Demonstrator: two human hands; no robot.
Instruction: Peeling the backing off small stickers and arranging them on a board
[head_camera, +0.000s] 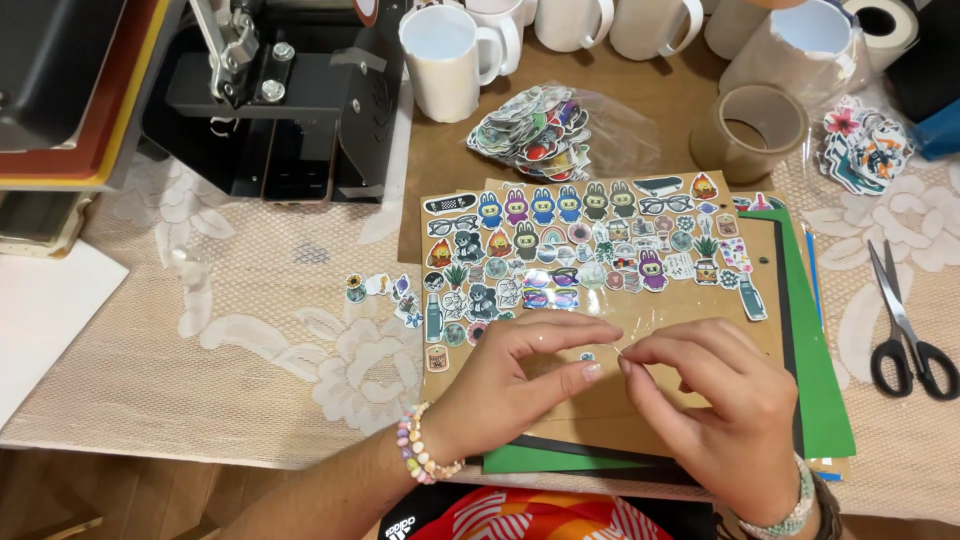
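A brown cardboard sheet (700, 300) lies in front of me, its upper part covered with many small colourful stickers (560, 240). My left hand (515, 375) and my right hand (710, 400) meet over the bare lower part of the sheet. Their fingertips pinch something thin and clear, perhaps a strip of tape or film (607, 350); I cannot make it out well. One tiny sticker (587, 356) lies just under the fingertips. Bead bracelets circle both wrists.
A clear bag of stickers (535, 125) and white mugs (445, 60) stand behind the sheet. A brown tape roll (750, 130) and more stickers (860, 145) are at the right, black-handled scissors (905, 320) too. A black press machine (270, 90) sits back left. Green and black sheets (825, 380) lie underneath.
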